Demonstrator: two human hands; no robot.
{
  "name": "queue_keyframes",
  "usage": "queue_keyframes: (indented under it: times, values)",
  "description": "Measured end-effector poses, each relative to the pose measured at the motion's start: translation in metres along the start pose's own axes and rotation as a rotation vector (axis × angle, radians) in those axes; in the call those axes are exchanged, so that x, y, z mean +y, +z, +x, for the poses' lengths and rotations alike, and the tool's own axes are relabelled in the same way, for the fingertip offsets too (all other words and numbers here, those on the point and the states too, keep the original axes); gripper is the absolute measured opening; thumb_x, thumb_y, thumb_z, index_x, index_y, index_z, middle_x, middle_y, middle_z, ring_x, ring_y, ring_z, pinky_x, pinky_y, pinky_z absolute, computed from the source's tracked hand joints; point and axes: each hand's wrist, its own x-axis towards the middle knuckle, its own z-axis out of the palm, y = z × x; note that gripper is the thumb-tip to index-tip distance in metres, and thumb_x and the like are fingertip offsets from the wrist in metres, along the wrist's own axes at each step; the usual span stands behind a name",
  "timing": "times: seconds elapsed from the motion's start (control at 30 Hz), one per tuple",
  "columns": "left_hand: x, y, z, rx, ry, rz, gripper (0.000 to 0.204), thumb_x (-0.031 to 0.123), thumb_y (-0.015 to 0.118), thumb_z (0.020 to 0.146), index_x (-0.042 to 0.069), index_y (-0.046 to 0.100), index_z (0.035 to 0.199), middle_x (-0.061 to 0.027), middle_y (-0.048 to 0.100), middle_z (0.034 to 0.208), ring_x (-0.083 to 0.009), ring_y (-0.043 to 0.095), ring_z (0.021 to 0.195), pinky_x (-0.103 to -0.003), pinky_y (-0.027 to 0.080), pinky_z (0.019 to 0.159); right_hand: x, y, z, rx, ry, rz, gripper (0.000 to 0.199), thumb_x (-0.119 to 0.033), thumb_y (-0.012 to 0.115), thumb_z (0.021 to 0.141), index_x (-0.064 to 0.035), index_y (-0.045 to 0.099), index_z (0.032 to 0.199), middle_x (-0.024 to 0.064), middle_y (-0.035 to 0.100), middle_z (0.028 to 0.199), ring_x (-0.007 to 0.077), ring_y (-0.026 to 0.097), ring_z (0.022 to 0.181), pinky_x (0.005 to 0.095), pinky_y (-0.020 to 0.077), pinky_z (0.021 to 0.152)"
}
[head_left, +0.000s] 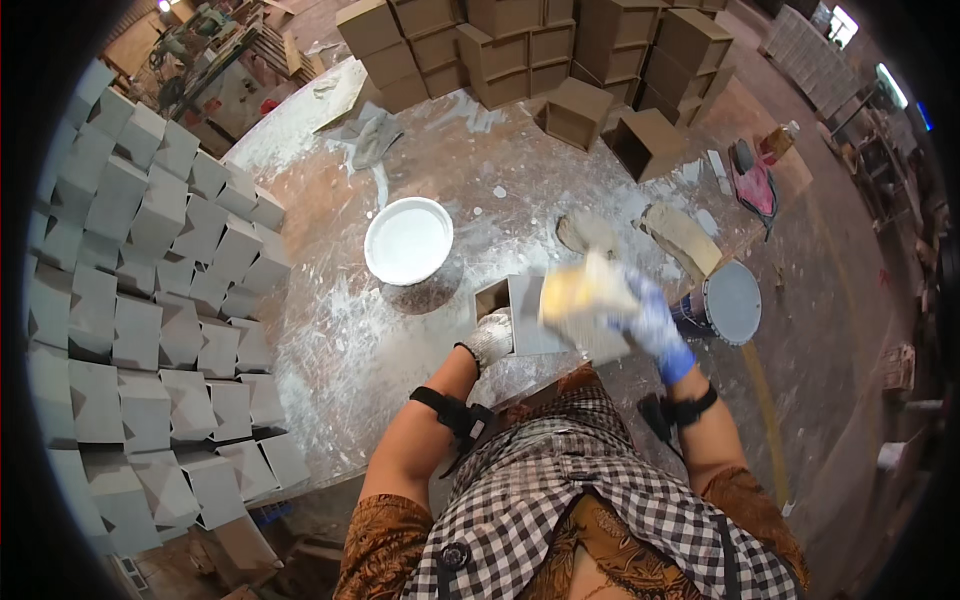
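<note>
Grey-coated boxes (150, 300) stood stacked at the left, chalky and angular, beside a round white bowl (408, 240) on a dusty, paint-spattered table (330, 330).

The left hand (490, 338), in a pale glove, had its fingers curled over the edge of a square hollow box (520, 312), part grey, part bare brown, at the table's near edge. The right hand (640, 318), blue-gloved and blurred, was closed around a soft yellow sponge (580, 290) over the box. Further right sat a lidded bucket (730, 302).

Matt grey-coated box (525, 315), soft yellow sponge (580, 290), glossy white bowl (408, 240), rough paint-spattered table (340, 330), raw brown boxes (520, 50).
</note>
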Motion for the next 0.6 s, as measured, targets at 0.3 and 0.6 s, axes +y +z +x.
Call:
queue_keyframes:
  times: [0.3,0.6]
  values:
    - [-0.032,0.006,0.010,0.021,0.066,0.014,0.034,0.033,0.048,0.083,0.007,0.060,0.102,-0.0131,0.062,0.099,-0.0286,0.058,0.089,-0.037,0.046,0.076,0.034,0.029,0.025,0.101,-0.163,-0.441,0.049,-0.023,0.068,0.068,-0.0051,0.050,0.109,0.0165,0.058,0.096,0.0301,0.056,0.087,0.0352,0.0461,0.077]
    - [0.086,-0.015,-0.003,-0.042,0.277,0.704,0.028,0.024,0.050,0.079,0.006,0.062,0.097,-0.0157,0.063,0.091,-0.0295,0.060,0.085,-0.037,0.047,0.075,0.067,-0.018,-0.099,0.249,0.241,0.347,0.072,-0.006,0.080,0.054,-0.0032,0.048,0.117,0.0027,0.058,0.106,0.0118,0.053,0.095,0.0283,0.0443,0.085]
